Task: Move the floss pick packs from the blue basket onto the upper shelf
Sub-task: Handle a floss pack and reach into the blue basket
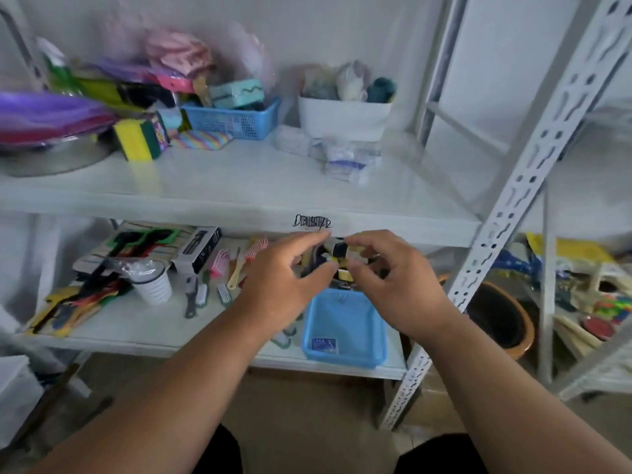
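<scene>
Both hands, left hand (285, 278) & right hand (390, 278), pinch a small dark-and-yellow pack (337, 258) above the blue plastic basket (345, 336); whether it is floss picks I cannot tell. Step in hand is probably the pick-up. Next it needs a lift onto the white metal upper shelf (239, 179), near the clear packs (345, 159) already there.

glossy white metal shelf (239, 186), perforated blue plastic basket (345, 323)

Storeroom or small household-goods shop, by the look of it. White slotted-angle steel racking (533, 186) against a plain pale wall. Upper shelf (219, 186) crowded with sponges (136, 138), a blue basket (236, 119) and a white tub (343, 118) of soft goods, some items in clear wrap. Lower shelf (147, 323) holds brushes (220, 261), combs, a boxed item (200, 249), a cup (152, 280). More stock on a neighbouring rack (595, 302).
</scene>
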